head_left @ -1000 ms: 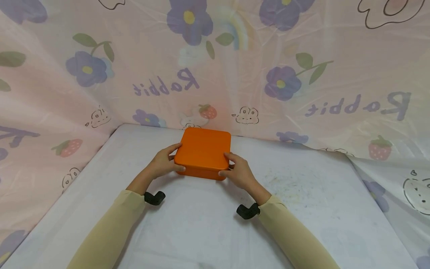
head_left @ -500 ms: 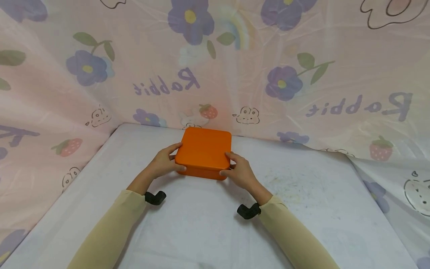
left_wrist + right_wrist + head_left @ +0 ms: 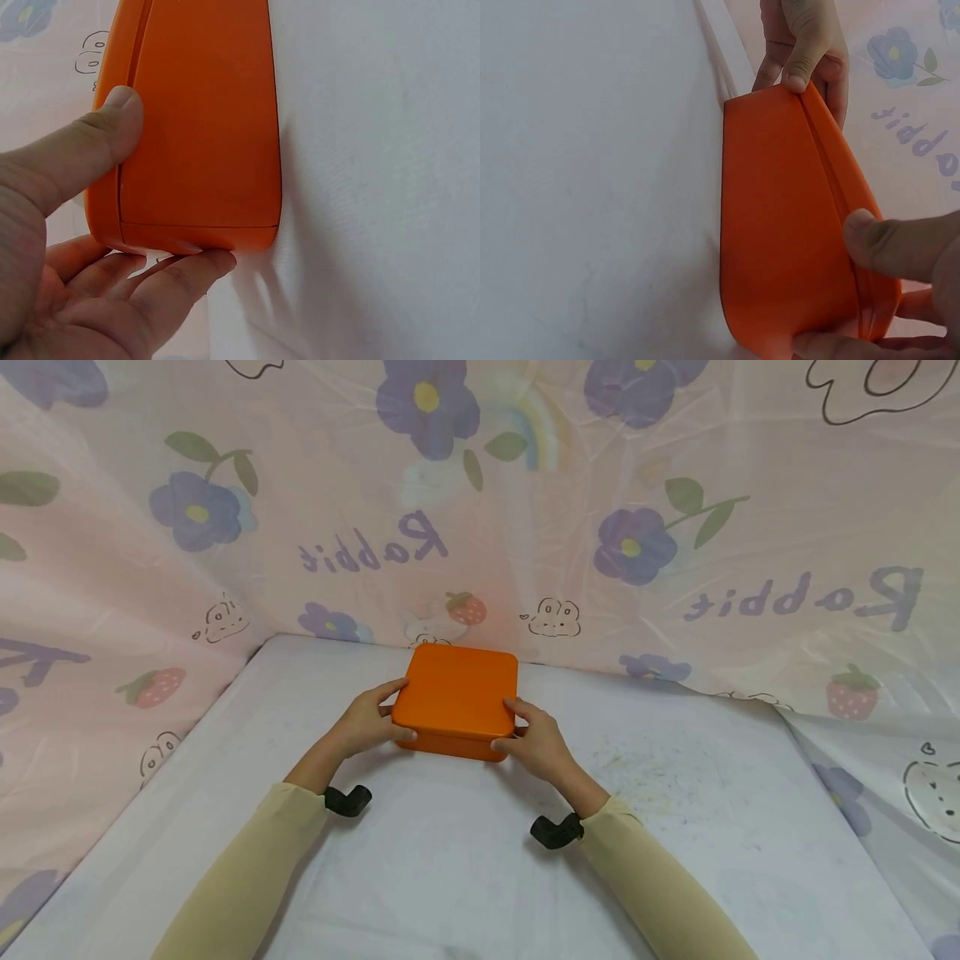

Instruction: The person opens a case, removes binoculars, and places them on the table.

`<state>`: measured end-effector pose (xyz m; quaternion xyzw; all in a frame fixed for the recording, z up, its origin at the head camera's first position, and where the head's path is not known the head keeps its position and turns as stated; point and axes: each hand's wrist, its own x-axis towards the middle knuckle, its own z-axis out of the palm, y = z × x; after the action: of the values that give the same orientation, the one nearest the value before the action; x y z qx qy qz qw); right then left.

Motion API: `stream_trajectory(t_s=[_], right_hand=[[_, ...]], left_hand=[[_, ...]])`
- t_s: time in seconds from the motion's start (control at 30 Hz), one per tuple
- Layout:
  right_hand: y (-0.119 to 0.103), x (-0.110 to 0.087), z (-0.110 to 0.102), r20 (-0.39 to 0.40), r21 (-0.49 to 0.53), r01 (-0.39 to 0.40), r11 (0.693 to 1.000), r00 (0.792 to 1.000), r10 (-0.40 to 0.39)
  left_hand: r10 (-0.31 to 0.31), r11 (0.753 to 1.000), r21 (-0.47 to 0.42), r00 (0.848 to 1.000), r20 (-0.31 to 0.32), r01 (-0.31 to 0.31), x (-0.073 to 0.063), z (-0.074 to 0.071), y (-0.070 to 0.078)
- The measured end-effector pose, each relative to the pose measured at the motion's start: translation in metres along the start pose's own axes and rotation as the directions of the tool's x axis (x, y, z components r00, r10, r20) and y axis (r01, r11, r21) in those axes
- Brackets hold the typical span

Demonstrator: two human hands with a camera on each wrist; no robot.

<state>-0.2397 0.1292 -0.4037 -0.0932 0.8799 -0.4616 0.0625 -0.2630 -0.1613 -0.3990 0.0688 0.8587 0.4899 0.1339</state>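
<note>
A square orange box with rounded corners and a lid sits on the white table, near its far edge. A lid seam runs along its side below the top. On its left side my left hand grips it, thumb at the near front corner and fingers along the side. My right hand holds the opposite side the same way. In the left wrist view, the left thumb lies by the seam. The right thumb presses near the seam in the right wrist view. The inside of the box is hidden by its lid.
A pink curtain printed with flowers, rabbits and strawberries hangs behind the table and along both sides. Black curved mounts stick out from both wrists. Faint dark smudges mark the tabletop at the right.
</note>
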Motion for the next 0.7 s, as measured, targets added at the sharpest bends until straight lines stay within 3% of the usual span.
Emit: stream_trajectory(t_s=[0.7], right_hand=[[0.0019,0.0016,0.0011,-0.021,0.023,-0.024,0.999,0.999,0.024]], left_hand=[[-0.001,1.0,0.028,1.0,-0.015,0.001,0.0,0.0003,-0.0001]])
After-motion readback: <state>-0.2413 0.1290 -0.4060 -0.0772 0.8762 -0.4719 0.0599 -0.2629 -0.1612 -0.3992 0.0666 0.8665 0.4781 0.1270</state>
